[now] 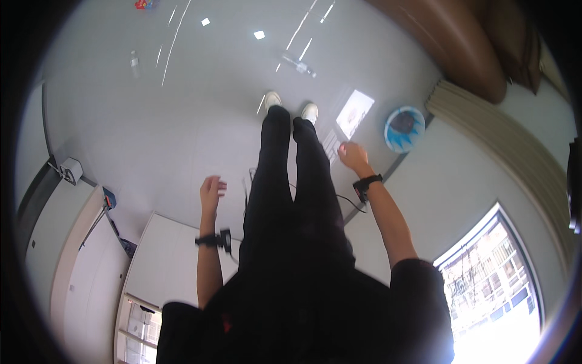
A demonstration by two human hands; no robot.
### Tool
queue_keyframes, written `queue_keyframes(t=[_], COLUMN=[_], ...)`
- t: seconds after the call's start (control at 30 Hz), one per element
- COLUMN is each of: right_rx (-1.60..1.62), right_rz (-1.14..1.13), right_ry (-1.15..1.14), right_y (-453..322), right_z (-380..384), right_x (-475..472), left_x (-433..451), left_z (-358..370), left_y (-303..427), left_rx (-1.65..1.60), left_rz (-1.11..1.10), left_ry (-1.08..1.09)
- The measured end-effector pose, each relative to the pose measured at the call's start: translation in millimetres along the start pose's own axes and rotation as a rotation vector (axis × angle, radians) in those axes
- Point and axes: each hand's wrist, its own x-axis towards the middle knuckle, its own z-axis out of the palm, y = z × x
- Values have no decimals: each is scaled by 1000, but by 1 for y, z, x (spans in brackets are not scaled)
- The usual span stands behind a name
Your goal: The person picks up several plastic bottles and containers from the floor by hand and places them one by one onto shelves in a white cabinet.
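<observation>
My left hand (212, 193) hangs beside my left leg, its fingers loosely bent and apart, with nothing in it. On the other side, my right hand (353, 156) is held near my right knee, fingers curled inward; its palm is hidden and nothing shows in it. Each wrist wears a black strap with a small device. Ahead of my white shoes (310, 112), a clear plastic bottle (300, 67) lies on the grey floor (204, 104). Farther left is another clear plastic bottle (134, 63), apart from both hands.
A blue-and-white waste bin (404, 129) with dark contents stands by the right wall. Beyond it are a beige curtain (495, 127) and brown leather seating (450, 41). A white box-shaped device (71, 170) sits at left, near white cabinets (168, 259). A thin cable (352, 200) shows behind my legs.
</observation>
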Motion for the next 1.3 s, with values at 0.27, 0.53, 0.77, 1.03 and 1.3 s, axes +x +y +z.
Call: queue_keyframes(t=[0.27,0.53,0.77,1.03,1.3], right_rx=[-443,-583,-562,-429,-569], right_rz=[-69,-263,-285,-188,-133], right_ry=[-54,-79,-89,83,-192], right_y=[95,79,83,59,35], right_z=[138,237,263,144,-10], right_x=[385,635,623,370,18], left_x=[130,206,214,133,-38], left_z=[77,94,108,64,-44], left_y=[-8,-126,-116,-41,-24], left_rx=[168,-139,-89,-60,-309], left_rz=[-115,-788,-599,-313,-70], left_ry=[-68,158,18,36,401])
